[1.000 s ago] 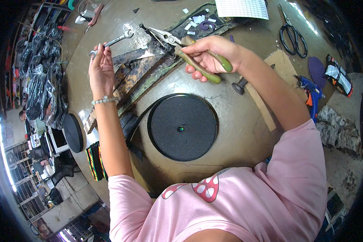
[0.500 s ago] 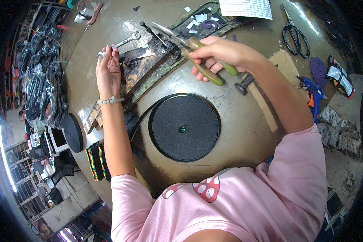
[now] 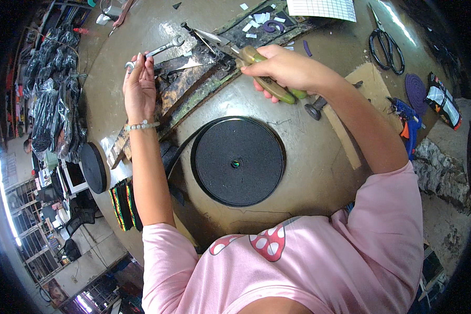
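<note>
In my left hand (image 3: 140,94), a silver combination wrench (image 3: 165,47) is pinched near one end, its other end pointing up and to the right. My right hand (image 3: 285,68) is wrapped round the handles of green-handled pliers (image 3: 275,89), which lie close together. The pliers' metal jaws reach left over a dark, greasy mechanism with a long black bolt (image 3: 185,26) sticking out. This mechanism sits on a worn wood-and-metal bar (image 3: 188,94) running diagonally across the table. Whether the jaws grip anything, I cannot tell.
A large roll of black webbing (image 3: 240,157) lies in front of me. On the right are a hammer (image 3: 315,109), black scissors (image 3: 386,49), a blue glue gun (image 3: 412,125) and a purple coil (image 3: 415,93). Bagged black straps (image 3: 55,104) hang at the left.
The pliers' handles have come together as my right hand closed. The wrench and my left hand have shifted only slightly.
</note>
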